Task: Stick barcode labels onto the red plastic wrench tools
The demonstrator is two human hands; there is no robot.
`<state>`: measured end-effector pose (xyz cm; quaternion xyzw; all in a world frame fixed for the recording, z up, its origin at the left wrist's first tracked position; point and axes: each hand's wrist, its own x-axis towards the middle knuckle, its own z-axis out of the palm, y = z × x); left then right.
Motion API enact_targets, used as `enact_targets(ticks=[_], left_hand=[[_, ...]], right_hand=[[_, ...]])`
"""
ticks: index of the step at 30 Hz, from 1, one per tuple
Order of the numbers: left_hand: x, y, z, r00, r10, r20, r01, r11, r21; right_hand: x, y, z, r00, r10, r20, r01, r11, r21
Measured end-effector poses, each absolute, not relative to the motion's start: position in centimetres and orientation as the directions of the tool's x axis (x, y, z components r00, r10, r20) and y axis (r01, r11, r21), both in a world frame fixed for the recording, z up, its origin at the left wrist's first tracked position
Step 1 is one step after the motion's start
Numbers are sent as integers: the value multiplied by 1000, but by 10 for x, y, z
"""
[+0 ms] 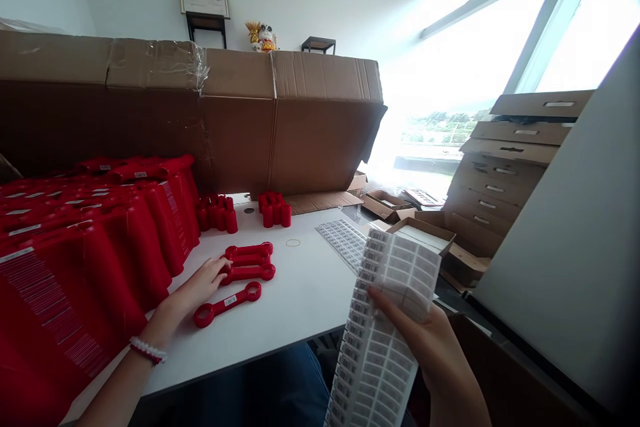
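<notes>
So, closest in, the right hand (440,353) is pinching a sheet (385,347) of labels, thumb across the front, fingers tucking behind. The sheet is bending a bit, so it's likely being light and floppy, kinda easy to crease; its edges are looking like the safest hold. Its long axis is running up and away, top leaning right.

Past that, a labelled bar (227,304) is lying flat on the tabletop (300,293), slanting from near-left to far-right, a ring at each end. It's looking like shiny plastic: stiff, probably light, maybe slippery, not exactly fragile. The narrow middle would be suiting a pinch, though the label's sitting there, so a ring is probably being the cleaner grab.

Just beyond, the left hand (200,283) is curling loosely, fingertips touching the left ends of the other bars (253,272); no telling whether it's actually gripping. Those are pointing nearly straight left-right, lying side by side.
</notes>
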<state>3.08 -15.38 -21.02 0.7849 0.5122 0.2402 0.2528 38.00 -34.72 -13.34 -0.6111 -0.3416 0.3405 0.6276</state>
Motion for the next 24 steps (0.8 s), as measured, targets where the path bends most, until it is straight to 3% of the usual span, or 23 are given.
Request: enact_targets(ticks=[6,13,19,24], left_hand=[[30,-151,-212,322,941,104,735,-318,598],[47,-144,-207,458,887,50,763,-421,490],[61,-129,-206,478,870,-122,796,-370,479],[64,-118,-204,483,825,-293,816,-303,492]], right_hand=[[382,-348,-134,506,862,41,18,37,-999],[380,-345,-136,515,857,2,-21,16,-1000],[381,-345,-136,475,878,61,47,44,-998],[376,-342,-136,447,895,15,10,12,-1000]])
